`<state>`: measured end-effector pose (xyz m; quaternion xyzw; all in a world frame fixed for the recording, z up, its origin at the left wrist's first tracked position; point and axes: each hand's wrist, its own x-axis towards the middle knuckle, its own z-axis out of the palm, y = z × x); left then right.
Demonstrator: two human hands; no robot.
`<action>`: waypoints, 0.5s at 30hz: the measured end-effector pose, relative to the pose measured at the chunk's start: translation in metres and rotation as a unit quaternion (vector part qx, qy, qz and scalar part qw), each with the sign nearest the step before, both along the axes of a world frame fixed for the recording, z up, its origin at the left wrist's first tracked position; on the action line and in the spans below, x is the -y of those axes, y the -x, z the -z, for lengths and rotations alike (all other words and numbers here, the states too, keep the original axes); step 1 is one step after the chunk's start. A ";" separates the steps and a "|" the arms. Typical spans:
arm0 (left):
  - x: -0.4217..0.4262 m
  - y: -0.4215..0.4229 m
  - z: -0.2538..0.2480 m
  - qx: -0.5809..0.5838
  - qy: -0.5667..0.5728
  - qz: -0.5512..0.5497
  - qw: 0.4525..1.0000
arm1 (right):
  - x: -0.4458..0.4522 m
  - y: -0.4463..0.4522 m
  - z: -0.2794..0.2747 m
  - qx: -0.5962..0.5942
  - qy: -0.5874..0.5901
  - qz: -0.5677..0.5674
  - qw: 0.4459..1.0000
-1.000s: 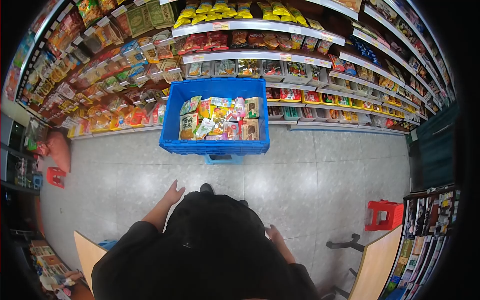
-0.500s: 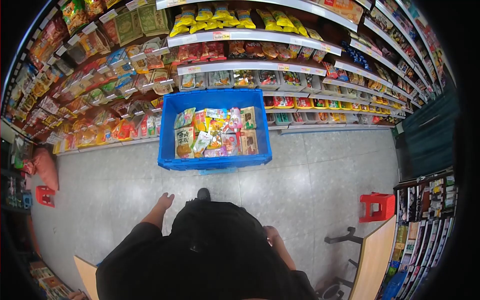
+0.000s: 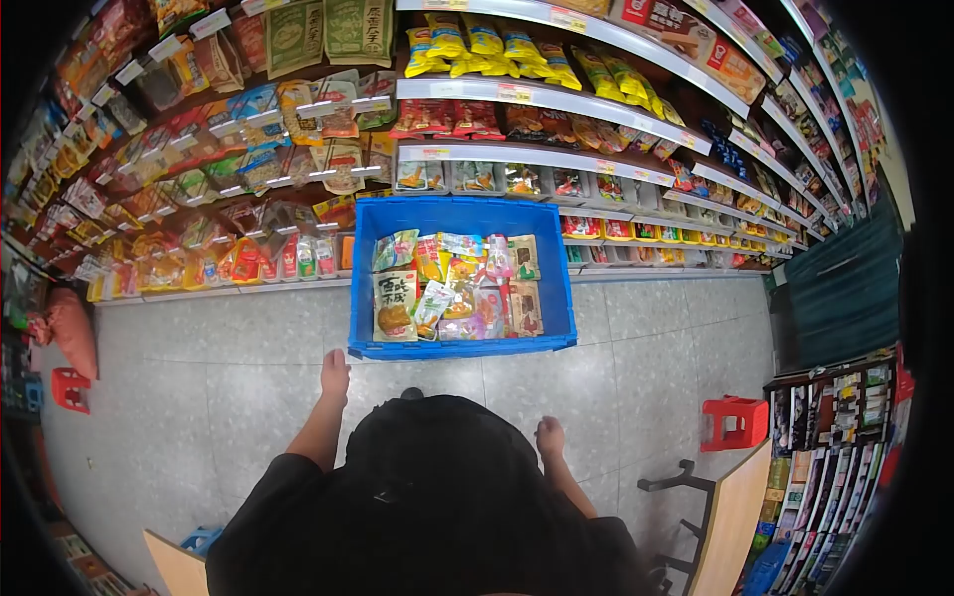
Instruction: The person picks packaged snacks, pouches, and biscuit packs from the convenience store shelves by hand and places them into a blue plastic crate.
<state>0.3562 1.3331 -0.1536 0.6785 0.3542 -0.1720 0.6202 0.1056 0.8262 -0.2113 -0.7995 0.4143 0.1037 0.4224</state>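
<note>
My left hand [image 3: 336, 375] hangs in front of the near left corner of a blue plastic crate [image 3: 462, 349], apart from it. Its fingers are stretched forward and it holds nothing. To the right of my body, my right hand [image 3: 550, 437] is lower and farther from the crate, its fingers curled in; I see nothing in it. Inside the open crate lie several snack packets, among them a pale packet with large dark lettering [image 3: 396, 306], a white and green packet [image 3: 431, 308] and a brown packet [image 3: 525, 307].
Shelves of snacks rise behind the crate, with yellow bags [image 3: 487, 42] high up. A red stool [image 3: 734, 423] and a wooden tabletop [image 3: 732, 521] stand at right. Another red stool [image 3: 71, 388] and a pink sack [image 3: 72, 333] are at left. Grey tiles [image 3: 238, 397] cover the floor.
My view has come closer to the shelves, and the crate sits lower and further right in it. Both hands have swung forward, my left one nearer the crate.
</note>
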 end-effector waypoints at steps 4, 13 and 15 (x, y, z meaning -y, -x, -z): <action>0.003 -0.034 -0.001 0.249 -0.172 0.046 0.952 | -0.034 -0.041 -0.037 0.138 0.232 0.010 0.963; 0.061 -0.047 -0.080 0.438 -0.345 0.271 0.785 | -0.082 -0.155 -0.127 0.212 0.318 -0.182 0.906; 0.072 -0.037 -0.081 0.451 -0.323 0.319 0.768 | -0.088 -0.172 -0.139 0.197 0.316 -0.212 0.904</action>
